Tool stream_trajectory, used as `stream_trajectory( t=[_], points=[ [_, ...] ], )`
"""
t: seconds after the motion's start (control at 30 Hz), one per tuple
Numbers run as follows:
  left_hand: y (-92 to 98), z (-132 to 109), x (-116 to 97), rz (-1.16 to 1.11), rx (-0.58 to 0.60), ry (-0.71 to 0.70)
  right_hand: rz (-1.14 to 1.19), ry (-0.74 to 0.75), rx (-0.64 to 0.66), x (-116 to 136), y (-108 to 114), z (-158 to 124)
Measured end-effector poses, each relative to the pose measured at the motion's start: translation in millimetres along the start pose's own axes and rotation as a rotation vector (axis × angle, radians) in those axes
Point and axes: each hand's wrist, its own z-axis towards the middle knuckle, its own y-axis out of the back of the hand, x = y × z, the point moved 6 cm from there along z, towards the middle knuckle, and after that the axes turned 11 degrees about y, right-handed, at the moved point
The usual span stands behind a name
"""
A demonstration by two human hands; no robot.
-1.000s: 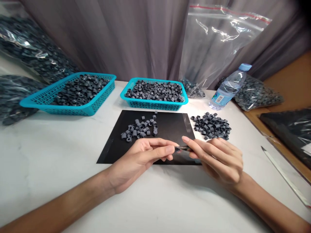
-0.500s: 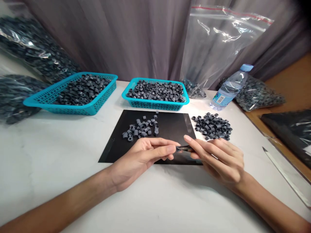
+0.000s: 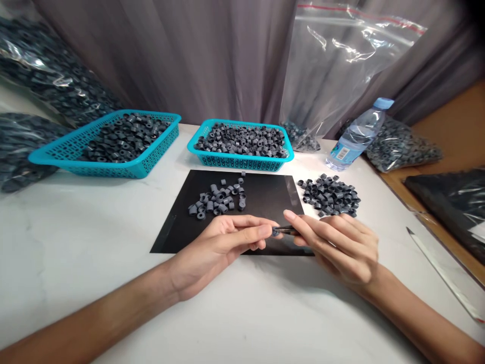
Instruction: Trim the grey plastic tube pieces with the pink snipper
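Observation:
My left hand (image 3: 223, 245) and my right hand (image 3: 337, 245) meet over the near edge of a black mat (image 3: 265, 194). The right hand pinches a thin dark tool (image 3: 285, 231) pointing left. Its tip touches a small grey ring (image 3: 274, 232) held at the fingertips of my left hand. A loose cluster of grey rings (image 3: 220, 198) lies on the mat beyond the left hand. A second pile of grey rings (image 3: 329, 195) sits on the white table just right of the mat, near my right hand.
Two turquoise baskets (image 3: 66, 154) (image 3: 242, 161) full of grey rings stand at the back. Clear bags of rings (image 3: 56, 88) lie left, a large zip bag (image 3: 341, 65) and a water bottle (image 3: 356, 135) at the right. A long blade-like strip (image 3: 439, 273) lies right.
Both hands stay pinched together over the mat's near edge; only the view shifts slightly.

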Motion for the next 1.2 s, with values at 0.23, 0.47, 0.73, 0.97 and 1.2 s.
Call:
stream_trajectory(
  t=[0.23, 0.47, 0.73, 0.97, 1.2],
  points=[
    [-2.2, -2.1, -0.3, -0.002, -0.005, -0.009, -0.008, 0.028, 0.007, 0.1, -0.3, -1.4],
    [-1.8, 1.1, 0.1, -0.010, -0.020, -0.017, -0.001, 0.023, -0.003, 0.8, 0.2, 0.7],
    [0.8, -0.6, -3.0, 0.019, -0.061, -0.046, 0.183, -0.216, -0.127, -9.3, -4.5, -10.2],
    [-0.4, 0.7, -2.8, 0.042, -0.077, -0.037, 0.585, -0.487, -0.136, -14.4, -13.9, -9.3],
    [2.4, 2.2, -2.1, 0.128, -0.081, -0.040, 0.925, -0.611, -0.042, -2.1, -32.5, -1.5]
  ],
)
